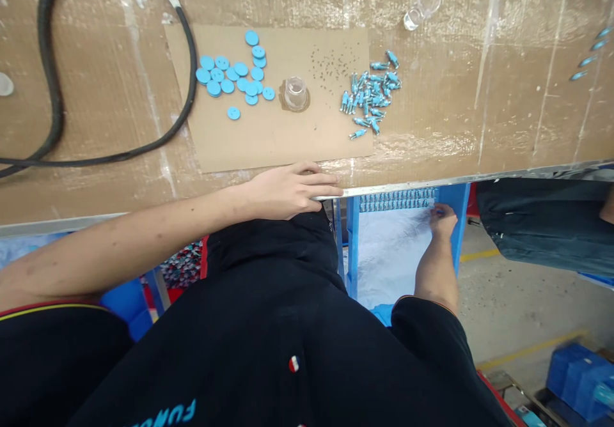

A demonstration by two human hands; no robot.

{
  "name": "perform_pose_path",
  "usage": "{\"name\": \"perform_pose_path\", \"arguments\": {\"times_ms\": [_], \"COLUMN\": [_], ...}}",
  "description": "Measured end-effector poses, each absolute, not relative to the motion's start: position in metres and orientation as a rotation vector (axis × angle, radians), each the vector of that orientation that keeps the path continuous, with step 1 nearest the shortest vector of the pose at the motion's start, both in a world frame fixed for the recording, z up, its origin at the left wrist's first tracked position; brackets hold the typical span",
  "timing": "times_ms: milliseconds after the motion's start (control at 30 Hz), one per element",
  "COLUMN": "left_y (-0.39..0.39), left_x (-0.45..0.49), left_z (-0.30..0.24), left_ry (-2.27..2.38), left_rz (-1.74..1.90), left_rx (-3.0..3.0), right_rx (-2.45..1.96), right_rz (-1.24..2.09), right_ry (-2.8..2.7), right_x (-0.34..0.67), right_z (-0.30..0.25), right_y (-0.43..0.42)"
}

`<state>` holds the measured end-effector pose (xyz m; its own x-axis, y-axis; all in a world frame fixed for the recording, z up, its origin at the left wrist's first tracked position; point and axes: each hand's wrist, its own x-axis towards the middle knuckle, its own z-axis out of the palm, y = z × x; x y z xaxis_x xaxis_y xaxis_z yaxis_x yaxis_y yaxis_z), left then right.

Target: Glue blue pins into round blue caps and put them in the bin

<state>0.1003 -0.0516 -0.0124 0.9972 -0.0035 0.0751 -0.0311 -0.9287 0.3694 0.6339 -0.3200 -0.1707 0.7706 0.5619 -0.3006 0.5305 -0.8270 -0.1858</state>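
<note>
My left hand [292,192] lies on the table's front edge, fingers stretched out and nothing held. To the right and below the table, my right hand [442,219] reaches into a blue crate [460,222]. Its fingers are drawn together at the right end of two rows of small blue figures [397,201]; whatever they pinch is too small to make out. White sheeting [391,254] lines the crate. On the tabletop, a loose pile of small blue and silvery figures [369,91] lies at the right side of a cardboard sheet [283,139].
Round blue discs [241,69], a small clear cup [295,93] and dark tiny bits [333,66] are on the cardboard. A black cable [48,82] loops at left. A clear container [422,5] stands further back. Another person's dark clothing [542,216] shows at right.
</note>
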Motion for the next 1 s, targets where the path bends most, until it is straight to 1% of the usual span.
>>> {"name": "perform_pose_path", "arguments": {"times_ms": [133,367,767,1000], "left_y": [-0.0516,-0.0509,-0.0520,-0.0521], "left_x": [0.0984,0.0991,0.0982,0.1008], "left_z": [-0.0153,-0.0125,-0.0157,-0.0121], "left_ry": [-0.073,-0.023,-0.023,-0.022], "left_rz": [0.180,0.059,0.217,0.051], "left_rx": [2.785,2.765,2.703,2.753], "right_rx": [-2.869,-2.828,-2.820,-2.844], "right_rz": [0.521,0.489,0.488,0.491], "right_ry": [-0.997,-1.121,-1.150,-1.120], "right_x": [0.6315,0.6331,0.6361,0.6346], "right_z": [-0.1730,-0.1774,-0.1798,-0.1750], "right_y": [-0.3235,-0.3190,-0.3163,-0.3204]}}
